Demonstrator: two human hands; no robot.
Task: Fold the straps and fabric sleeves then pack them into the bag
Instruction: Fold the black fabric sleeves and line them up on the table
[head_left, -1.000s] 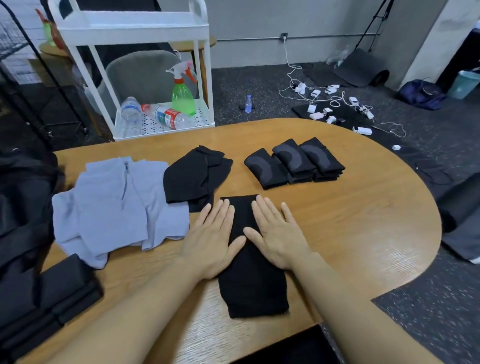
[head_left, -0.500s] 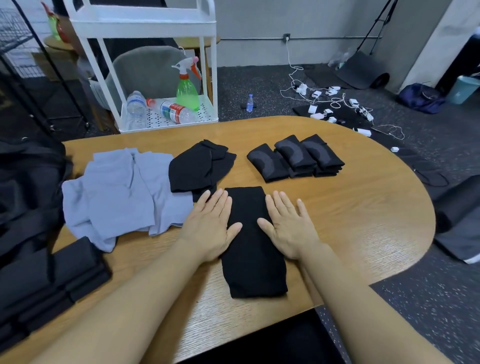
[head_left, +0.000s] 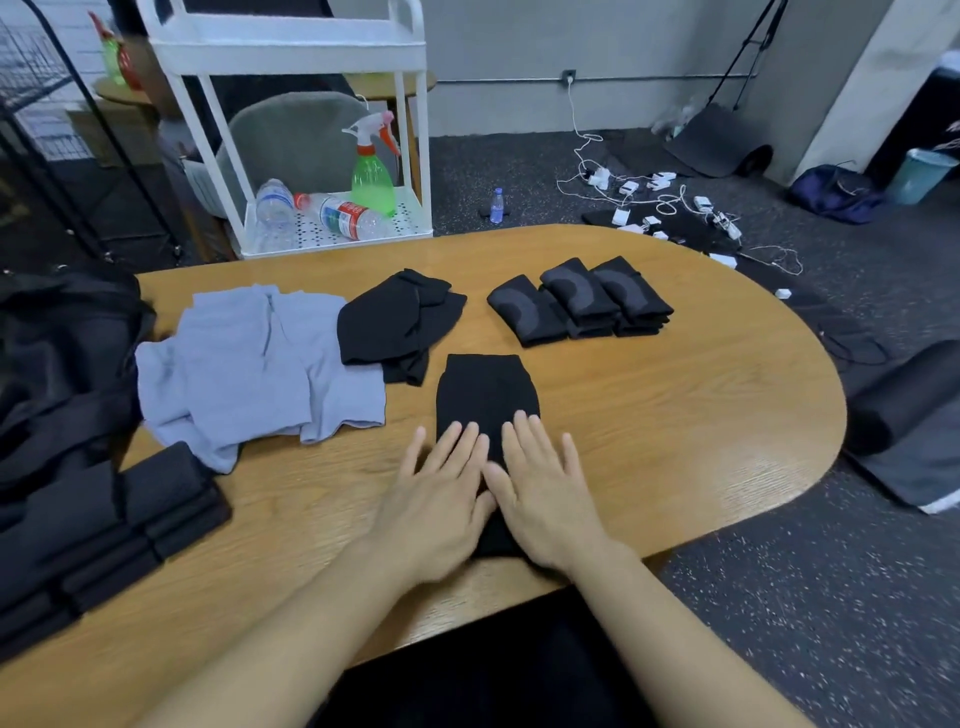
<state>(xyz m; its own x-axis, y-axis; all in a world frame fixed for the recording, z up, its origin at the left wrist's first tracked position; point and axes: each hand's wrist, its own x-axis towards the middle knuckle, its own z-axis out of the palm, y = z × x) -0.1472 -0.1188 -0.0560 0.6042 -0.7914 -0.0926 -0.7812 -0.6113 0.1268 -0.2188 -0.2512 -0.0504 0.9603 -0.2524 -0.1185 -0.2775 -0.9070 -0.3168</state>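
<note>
Neither hand has a grip: the left hand and right hand lie flat, fingers straight, side by side on a black fabric sleeve on the wooden tabletop. Three folded sleeves sit beyond.

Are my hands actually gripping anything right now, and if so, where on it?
Nothing is gripped. The left hand and right hand lie flat, fingers straight, pressing the near half of the black fabric sleeve against the table.
</note>
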